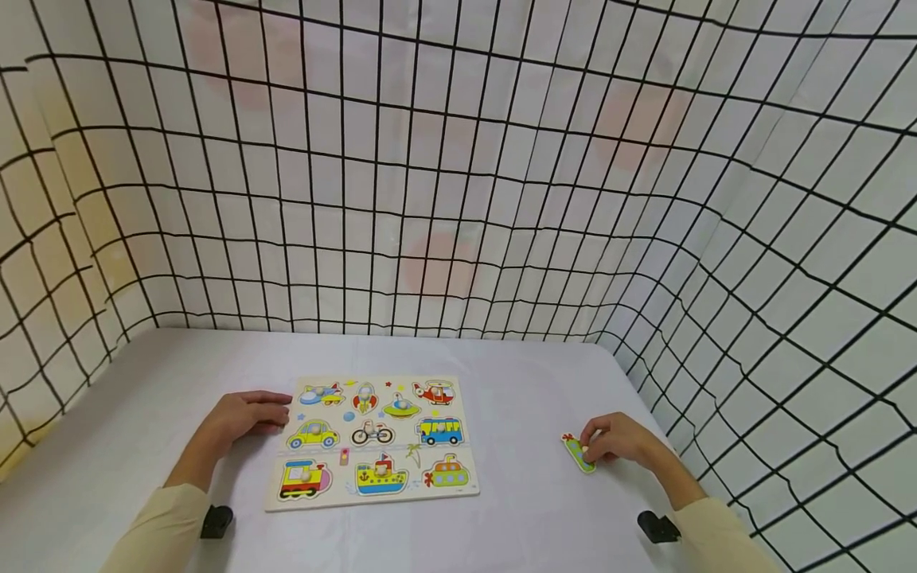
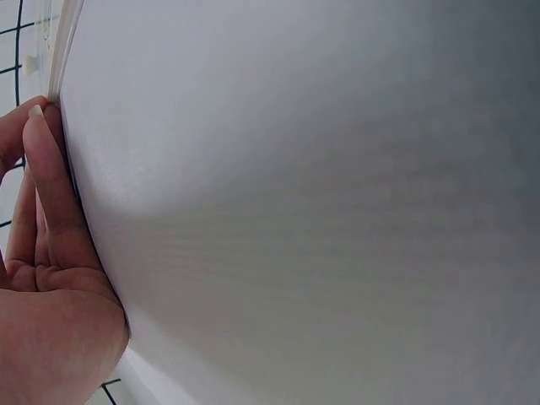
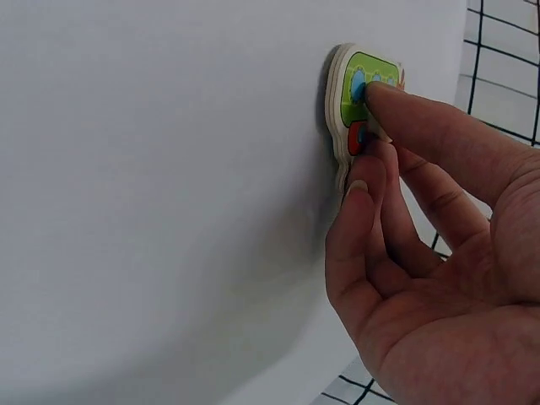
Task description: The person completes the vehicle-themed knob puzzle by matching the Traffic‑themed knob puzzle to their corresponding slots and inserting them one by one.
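Note:
A wooden peg puzzle board point(image 1: 333, 458) with pictures of vehicles lies flat on the white table. My left hand point(image 1: 247, 415) rests at its left edge, fingers reaching to the upper left side; in the left wrist view the fingertips are right at the board's edge point(image 2: 66, 51). Well to the right of the board, my right hand point(image 1: 622, 439) pinches a green submarine puzzle piece point(image 1: 576, 455) by its small knob. From the right wrist view, the submarine piece sits close over the white cloth, its red part partly hidden behind the fingers.
The table point(image 1: 523, 414) has a white cover. A black wire grid point(image 1: 401, 191) backed by white sheeting stands behind it and along both sides. Black wrist devices show beside the left sleeve point(image 1: 161, 525) and the right sleeve point(image 1: 719, 533).

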A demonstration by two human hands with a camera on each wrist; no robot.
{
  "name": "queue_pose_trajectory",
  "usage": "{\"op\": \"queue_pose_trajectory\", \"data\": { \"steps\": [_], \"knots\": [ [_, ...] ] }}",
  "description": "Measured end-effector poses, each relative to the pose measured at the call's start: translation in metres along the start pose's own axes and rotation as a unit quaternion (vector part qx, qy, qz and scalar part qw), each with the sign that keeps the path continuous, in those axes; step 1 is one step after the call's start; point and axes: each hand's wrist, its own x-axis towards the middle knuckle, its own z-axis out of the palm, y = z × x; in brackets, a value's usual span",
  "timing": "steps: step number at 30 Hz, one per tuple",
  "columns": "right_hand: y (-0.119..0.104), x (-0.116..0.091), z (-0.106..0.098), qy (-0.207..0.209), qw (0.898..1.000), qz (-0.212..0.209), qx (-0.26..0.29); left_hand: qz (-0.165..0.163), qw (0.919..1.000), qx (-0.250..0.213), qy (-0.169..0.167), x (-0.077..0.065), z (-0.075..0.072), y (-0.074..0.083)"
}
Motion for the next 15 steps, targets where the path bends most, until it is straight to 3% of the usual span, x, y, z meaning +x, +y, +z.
{"op": "queue_pose_trajectory", "data": {
  "steps": [6, 15],
  "knots": [
    [-0.025, 0.007, 0.005, -0.017, 1.000, -0.023, -0.009, -0.001, 1.0000, 0.001, 0.001, 0.000, -0.001, -0.002],
    [-0.064, 0.024, 0.032, -0.055, 0.996, -0.065, -0.016, 0.001, 1.0000, 0.000, 0.003, -0.003, 0.000, 0.003]
  ]
}}
